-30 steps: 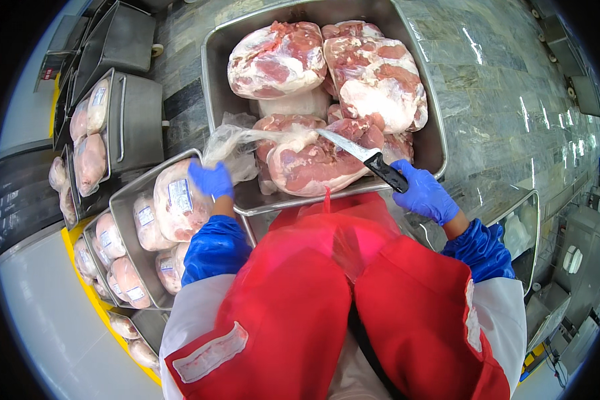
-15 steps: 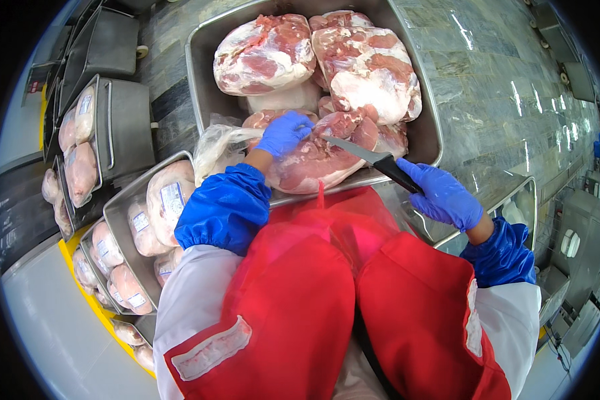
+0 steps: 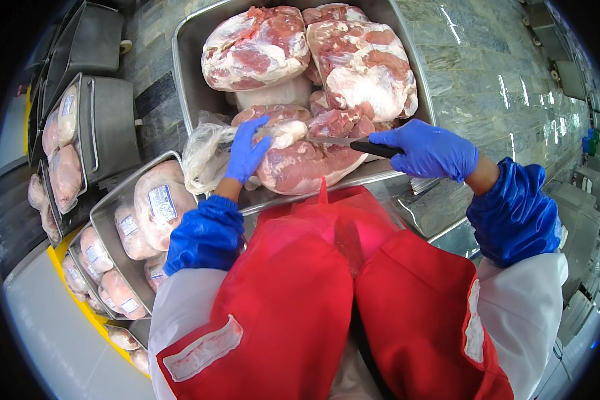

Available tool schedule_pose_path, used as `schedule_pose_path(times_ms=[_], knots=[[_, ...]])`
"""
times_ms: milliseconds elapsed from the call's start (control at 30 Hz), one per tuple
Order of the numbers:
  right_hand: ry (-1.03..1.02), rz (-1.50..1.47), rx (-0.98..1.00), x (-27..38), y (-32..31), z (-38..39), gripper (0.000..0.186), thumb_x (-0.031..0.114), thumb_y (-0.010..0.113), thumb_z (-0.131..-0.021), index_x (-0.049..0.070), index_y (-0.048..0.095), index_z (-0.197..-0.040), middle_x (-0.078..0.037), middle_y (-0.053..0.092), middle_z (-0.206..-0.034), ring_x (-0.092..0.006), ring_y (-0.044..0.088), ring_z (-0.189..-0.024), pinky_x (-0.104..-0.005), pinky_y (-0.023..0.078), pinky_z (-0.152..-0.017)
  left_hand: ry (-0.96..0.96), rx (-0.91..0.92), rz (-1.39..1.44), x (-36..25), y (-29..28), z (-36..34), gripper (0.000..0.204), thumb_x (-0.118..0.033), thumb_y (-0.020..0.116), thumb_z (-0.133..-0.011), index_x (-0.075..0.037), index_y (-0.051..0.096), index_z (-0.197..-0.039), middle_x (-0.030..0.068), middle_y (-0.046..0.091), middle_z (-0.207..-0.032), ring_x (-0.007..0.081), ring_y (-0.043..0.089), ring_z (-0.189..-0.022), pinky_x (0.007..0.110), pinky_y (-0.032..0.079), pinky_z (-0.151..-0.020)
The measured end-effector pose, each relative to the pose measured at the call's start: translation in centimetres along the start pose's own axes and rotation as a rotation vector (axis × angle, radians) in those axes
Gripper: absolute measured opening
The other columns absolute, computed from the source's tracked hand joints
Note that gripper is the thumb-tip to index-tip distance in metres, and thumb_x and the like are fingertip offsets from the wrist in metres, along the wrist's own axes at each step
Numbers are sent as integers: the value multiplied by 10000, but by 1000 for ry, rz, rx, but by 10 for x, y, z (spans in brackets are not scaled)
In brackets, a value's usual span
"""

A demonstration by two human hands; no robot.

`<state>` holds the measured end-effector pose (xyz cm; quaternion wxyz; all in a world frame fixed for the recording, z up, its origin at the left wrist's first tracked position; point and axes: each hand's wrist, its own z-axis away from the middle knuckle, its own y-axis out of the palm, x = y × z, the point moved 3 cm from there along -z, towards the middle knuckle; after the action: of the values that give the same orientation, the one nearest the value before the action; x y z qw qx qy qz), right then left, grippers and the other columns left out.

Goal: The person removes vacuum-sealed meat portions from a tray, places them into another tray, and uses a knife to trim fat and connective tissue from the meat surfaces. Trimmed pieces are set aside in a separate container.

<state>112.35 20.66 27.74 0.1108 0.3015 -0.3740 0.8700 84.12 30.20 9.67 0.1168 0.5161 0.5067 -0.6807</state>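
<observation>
My right hand [image 3: 433, 150], in a blue glove, grips the black handle of a knife [image 3: 375, 147]. Its blade points left and lies against a large raw cut of meat [image 3: 313, 167] at the near side of a steel tub [image 3: 425, 100]. A pale, whitish knob [image 3: 288, 135], perhaps a bone end, shows on the meat by the knife tip. Just left of that knob is my left hand [image 3: 245, 155], also gloved in blue, its thumb and fingers spread apart. Against its far side rests a clear plastic bag [image 3: 203, 155], crumpled over the tub's left edge.
More large raw cuts [image 3: 257, 50] fill the far part of the tub. At left, steel bins [image 3: 107, 212] hold wrapped, labelled meat pieces [image 3: 160, 200]. A red apron [image 3: 293, 287] covers my lap against the tub's near rim. Grey tiled floor [image 3: 473, 73] lies to the right.
My left hand has drawn back left off the meat and its fingers have spread, uncovering the pale knob. The knife has swung flatter and shifted slightly left, still in my right hand.
</observation>
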Motion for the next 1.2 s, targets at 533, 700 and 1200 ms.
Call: schedule_pose_path(times_ms=[533, 700, 1200], knots=[[297, -96, 335, 23, -46, -83, 381, 199, 576, -735, 16, 560, -1069, -119, 612, -700, -172, 572, -602, -294, 462, -591, -113, -337, 251, 9, 29, 55, 341, -149, 551, -752, -30, 515, -1069, 116, 516, -1108, 256, 449, -1036, 348, 312, -935], [187, -66, -155, 24, 45, -25, 409, 206, 527, -773, 49, 490, -1149, -229, 573, -819, -398, 555, -747, -428, 457, -659, -131, -369, 322, 12, 34, 61, 364, -161, 555, -750, -19, 500, -1081, 127, 506, -1126, 265, 448, -1031, 354, 306, -938], [206, 505, -93, 44, 12, 10, 379, 164, 502, -779, 100, 436, -1147, -111, 543, -764, -283, 565, -614, -377, 453, -508, -184, -204, 358, 26, 30, 48, 344, -137, 568, -738, -17, 499, -1052, 127, 509, -1067, 260, 466, -1028, 343, 336, -925]])
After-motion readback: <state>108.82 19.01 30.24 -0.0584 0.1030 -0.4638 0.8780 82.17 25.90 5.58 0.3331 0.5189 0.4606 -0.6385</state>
